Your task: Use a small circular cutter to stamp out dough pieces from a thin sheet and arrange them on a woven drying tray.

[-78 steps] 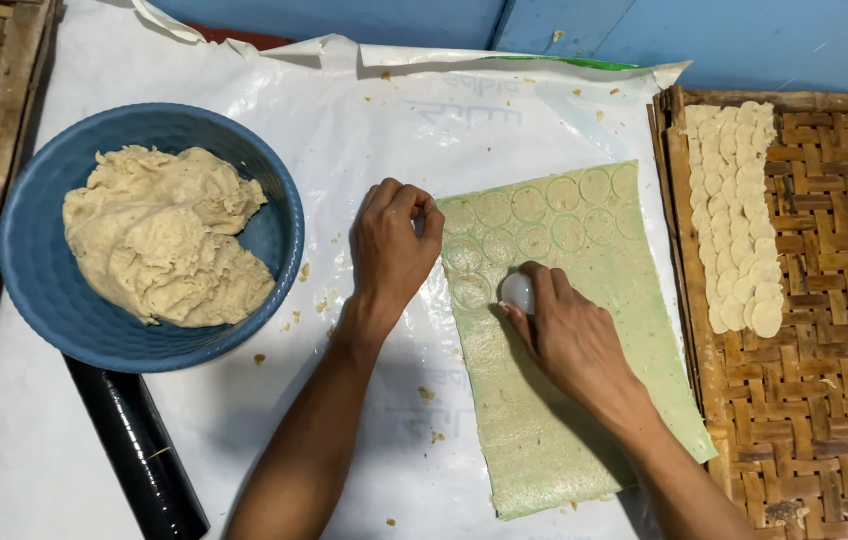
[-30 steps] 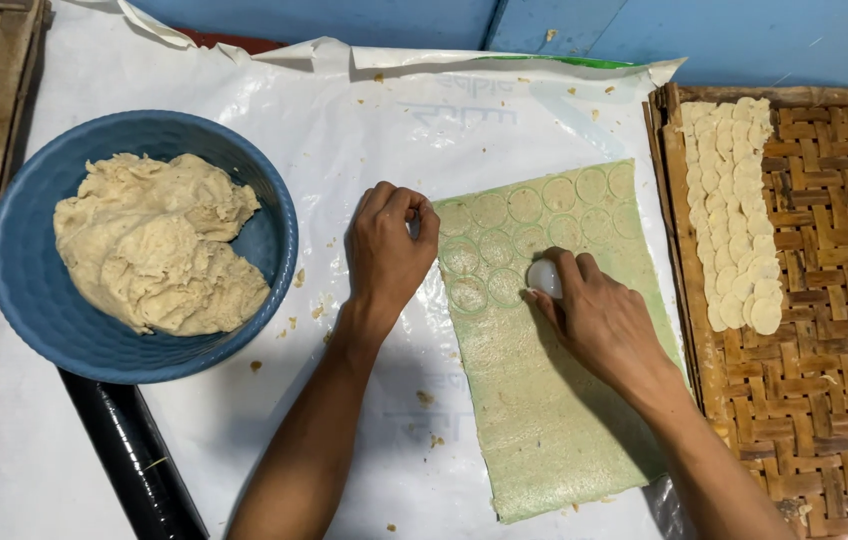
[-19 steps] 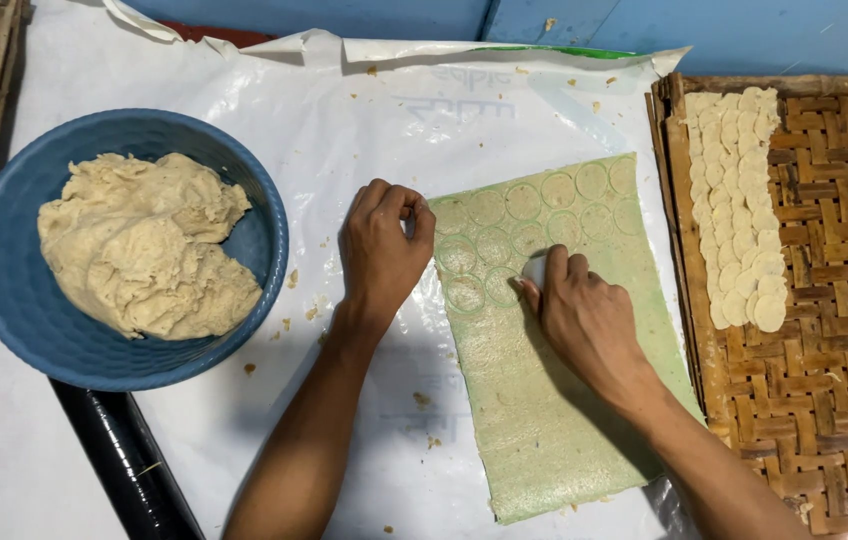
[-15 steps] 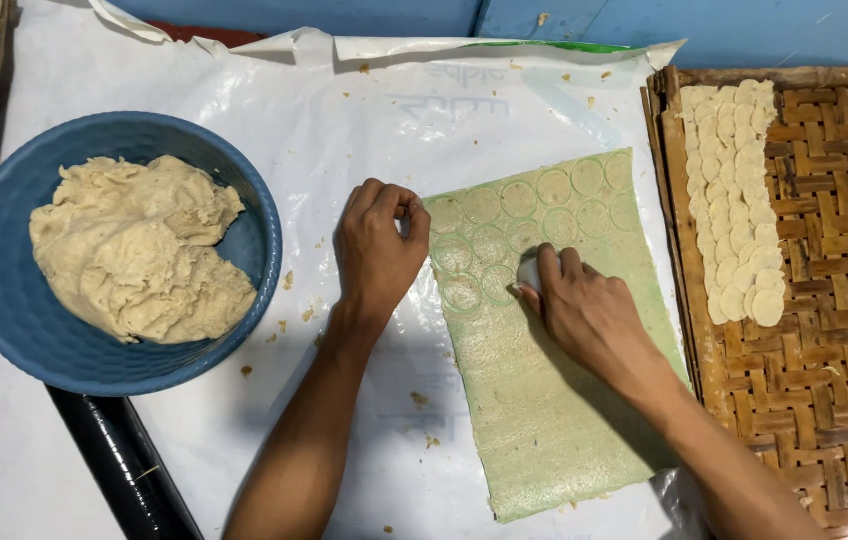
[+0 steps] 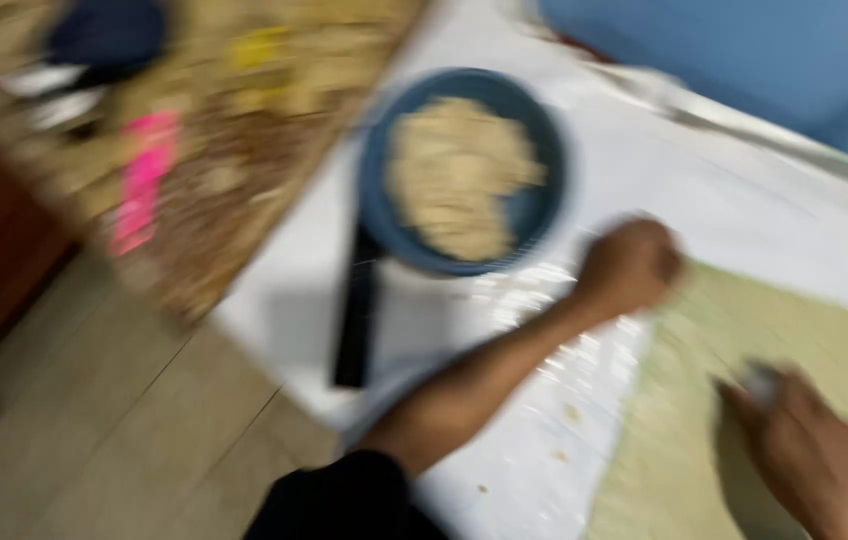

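The view has swung left and blurred since half a second ago, yet both hands sit where they were, so the cutting of rounds from the dough sheet [image 5: 784, 350] looks unbroken. The left hand [image 5: 632, 268] rests as a loose fist on the sheet's near corner, pinching nothing visible. The right hand [image 5: 814, 455] presses down on a small pale cutter [image 5: 762, 382] at its fingertips; how tightly, I cannot tell. Beyond the fist: blue bowl [image 5: 464, 170] of lumpy dough, black rolling pin [image 5: 352, 305], glossy white plastic [image 5: 544, 420].
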